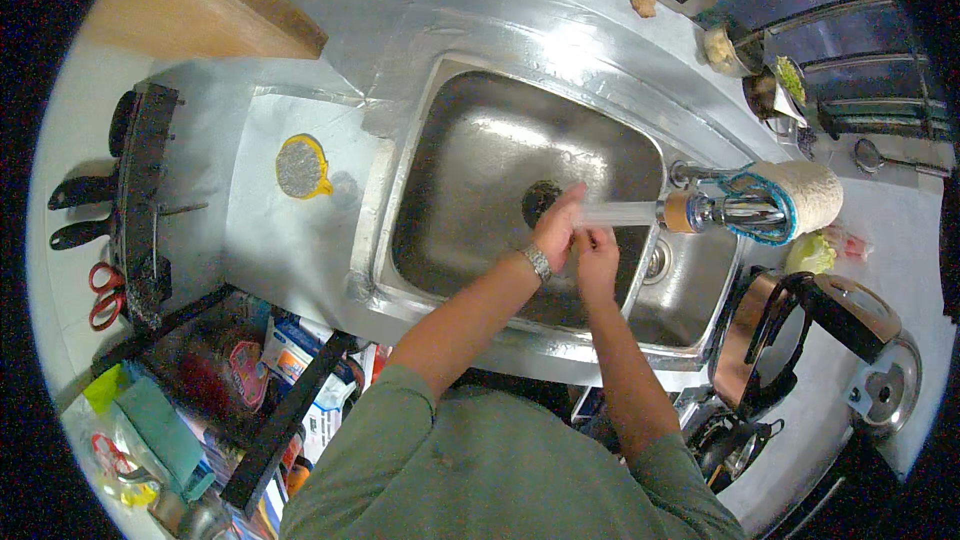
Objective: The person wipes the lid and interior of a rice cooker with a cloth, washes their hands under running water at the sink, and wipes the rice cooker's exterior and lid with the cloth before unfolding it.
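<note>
My left hand (559,229), with a metal-band wristwatch (537,262) at the wrist, is under a stream of water (619,214) over the steel sink basin (480,165). Its fingers extend past the stream, and I see nothing held in it. Close beside it, my right hand (598,255) has curled fingers at the edge of the water; whether anything is inside them is hidden. The water runs from a chrome faucet (697,211) with a tan collar, and a blue-edged cloth (814,199) is wrapped around its body. The basin's dark drain (540,202) lies partly behind my left hand.
A smaller sink bowl (686,300) adjoins on the right, beside a copper-coloured kettle (746,345). Leafy greens (810,253) lie behind it. At left are a yellow-rimmed round object (300,167) and a wall rack (146,195) with knives and red-handled scissors (106,296).
</note>
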`<state>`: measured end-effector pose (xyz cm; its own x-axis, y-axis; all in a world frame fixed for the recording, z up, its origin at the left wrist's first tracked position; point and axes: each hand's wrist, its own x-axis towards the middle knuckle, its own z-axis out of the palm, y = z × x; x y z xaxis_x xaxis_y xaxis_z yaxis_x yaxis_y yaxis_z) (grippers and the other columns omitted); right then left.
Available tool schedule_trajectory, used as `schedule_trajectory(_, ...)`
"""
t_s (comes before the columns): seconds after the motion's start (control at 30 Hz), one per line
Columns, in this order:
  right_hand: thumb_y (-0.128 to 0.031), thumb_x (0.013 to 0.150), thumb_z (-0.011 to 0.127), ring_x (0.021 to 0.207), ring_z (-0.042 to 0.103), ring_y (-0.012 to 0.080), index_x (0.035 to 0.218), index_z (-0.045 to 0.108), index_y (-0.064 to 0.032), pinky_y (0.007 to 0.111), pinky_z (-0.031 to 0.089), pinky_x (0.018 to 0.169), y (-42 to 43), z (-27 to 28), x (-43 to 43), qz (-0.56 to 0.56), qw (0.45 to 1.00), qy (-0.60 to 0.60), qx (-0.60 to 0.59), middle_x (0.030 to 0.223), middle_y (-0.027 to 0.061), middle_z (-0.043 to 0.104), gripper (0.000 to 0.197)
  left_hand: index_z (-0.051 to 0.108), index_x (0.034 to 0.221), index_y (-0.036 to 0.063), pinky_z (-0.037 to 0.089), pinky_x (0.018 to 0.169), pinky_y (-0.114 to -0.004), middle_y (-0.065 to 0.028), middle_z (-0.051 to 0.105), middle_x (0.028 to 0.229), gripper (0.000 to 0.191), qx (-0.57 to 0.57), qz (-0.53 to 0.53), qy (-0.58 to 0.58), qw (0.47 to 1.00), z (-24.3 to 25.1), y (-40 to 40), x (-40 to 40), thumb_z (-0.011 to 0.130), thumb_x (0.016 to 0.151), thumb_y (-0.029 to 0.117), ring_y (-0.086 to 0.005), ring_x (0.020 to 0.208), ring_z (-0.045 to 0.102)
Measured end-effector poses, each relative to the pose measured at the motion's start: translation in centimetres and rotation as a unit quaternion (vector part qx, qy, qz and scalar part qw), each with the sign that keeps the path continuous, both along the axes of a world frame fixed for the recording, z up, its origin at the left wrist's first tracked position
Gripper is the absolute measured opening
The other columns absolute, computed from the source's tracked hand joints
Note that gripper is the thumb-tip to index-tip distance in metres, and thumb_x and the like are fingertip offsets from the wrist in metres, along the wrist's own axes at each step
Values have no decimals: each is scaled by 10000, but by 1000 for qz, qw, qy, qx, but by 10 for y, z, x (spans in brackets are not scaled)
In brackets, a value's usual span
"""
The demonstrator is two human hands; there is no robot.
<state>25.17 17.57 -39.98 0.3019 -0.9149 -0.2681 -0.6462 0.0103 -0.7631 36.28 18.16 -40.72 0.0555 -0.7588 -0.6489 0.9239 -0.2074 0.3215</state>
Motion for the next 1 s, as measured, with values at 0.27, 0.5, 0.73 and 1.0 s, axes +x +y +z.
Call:
schedule_trajectory(0.27,-154,906,620,832,665,259,1054,660,4,379,518,772,-9,8,22,42,998,15,-38,919,172,686,219,569,1309,155,464,932,-367,-39,570,1272,395,-70,-21,17,997,-12,11,11,545,940,293,-198,1125,544)
schedule_trajectory(0.5,-142,890,609,791,657,288,987,663,16,361,506,733,-2,-3,29,-6,997,-74,-3,878,213,678,193,598,1243,122,463,904,-358,-38,600,1200,338,19,-24,74,997,-28,13,11,561,949,285,-188,1080,559)
schedule_trajectory(0.73,-138,922,589,850,638,186,1149,630,3,337,495,746,-14,4,26,-31,995,-39,92,1003,85,689,271,610,1194,112,490,762,-319,-23,631,1102,293,-4,-72,26,997,-24,18,12,572,954,277,-178,1002,592)
schedule_trajectory(1.0,-114,990,546,1079,616,205,1358,489,-18,328,509,912,37,59,-48,-94,961,-201,162,1203,127,632,384,579,1088,140,484,651,-273,-22,610,1015,222,-11,-33,-2,999,-28,3,24,658,882,119,-154,900,604)
